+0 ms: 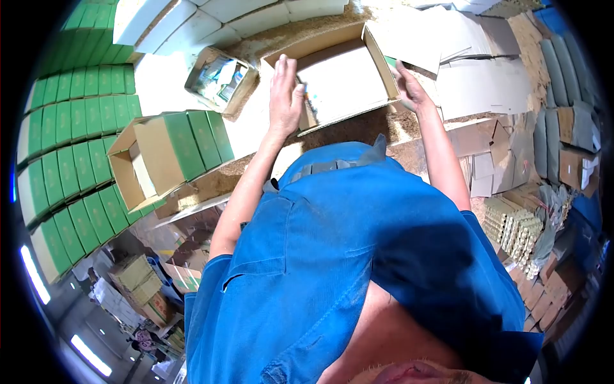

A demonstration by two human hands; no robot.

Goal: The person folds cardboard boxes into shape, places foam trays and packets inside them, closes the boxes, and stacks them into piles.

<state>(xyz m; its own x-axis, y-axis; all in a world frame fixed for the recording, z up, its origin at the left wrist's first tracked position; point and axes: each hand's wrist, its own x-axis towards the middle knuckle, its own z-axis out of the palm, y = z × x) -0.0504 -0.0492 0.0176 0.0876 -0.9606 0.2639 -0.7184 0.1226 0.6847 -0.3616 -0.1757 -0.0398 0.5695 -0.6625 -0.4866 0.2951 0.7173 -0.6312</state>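
A shallow open cardboard box with a bright white inside sits in front of me. Against its left side lies my left hand, fingers stretched out and pointing away from me. My right hand is at the box's right side, thumb and fingers apart, with part of the palm turned toward the cardboard. Neither hand is wrapped round anything. Left of my left hand stands a small open box with packets and papers inside.
Green boxes are stacked in rows at the left. An open carton lies nearer, beside more green boxes. White boxes line the back. Flat cardboard sheets and bundled tubes lie at the right.
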